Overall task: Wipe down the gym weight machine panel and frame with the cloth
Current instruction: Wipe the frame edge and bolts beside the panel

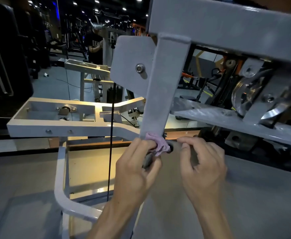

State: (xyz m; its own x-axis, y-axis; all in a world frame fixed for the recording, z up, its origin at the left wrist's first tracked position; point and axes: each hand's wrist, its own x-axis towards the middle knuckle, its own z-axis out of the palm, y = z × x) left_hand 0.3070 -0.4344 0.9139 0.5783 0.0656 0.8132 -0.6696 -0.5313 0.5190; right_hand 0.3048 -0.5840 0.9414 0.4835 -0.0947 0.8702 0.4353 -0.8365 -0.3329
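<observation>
Cloth point(158, 144), a small pink wad, sits at the foot of the grey upright strut point(160, 94) of the weight machine frame, pressed where that strut meets the lower members. Head view: the left hand point(137, 168) grips the cloth, fingers curled round the wad and pushing it against the base of the strut; something dark and grey also shows under the fingers of this hand, but what it is cannot be told. The right hand point(203, 163) hovers just beside the cloth on its right, fingers loosely curled with thumb and forefinger close together near a small dark bolt end point(169, 149); whether it pinches anything cannot be told from this view. Above, the strut joins a broad grey crossbeam point(227, 25), and a flat grey side plate point(131, 62) carries a hex bolt point(139, 68). To the right a pulley wheel point(244, 95) and its brackets lie behind a lower grey bar point(227, 118). A black cable point(111, 135) hangs vertically to the left of the hands, in front of a white lever arm point(63, 125). Step in hand, as judged: detail wiping of the frame joint at the strut's foot. The next move probably calls for drawing the cloth up the strut face or along the adjoining bar, keeping firm pressure and keeping fingers clear of the bolt end and cable
</observation>
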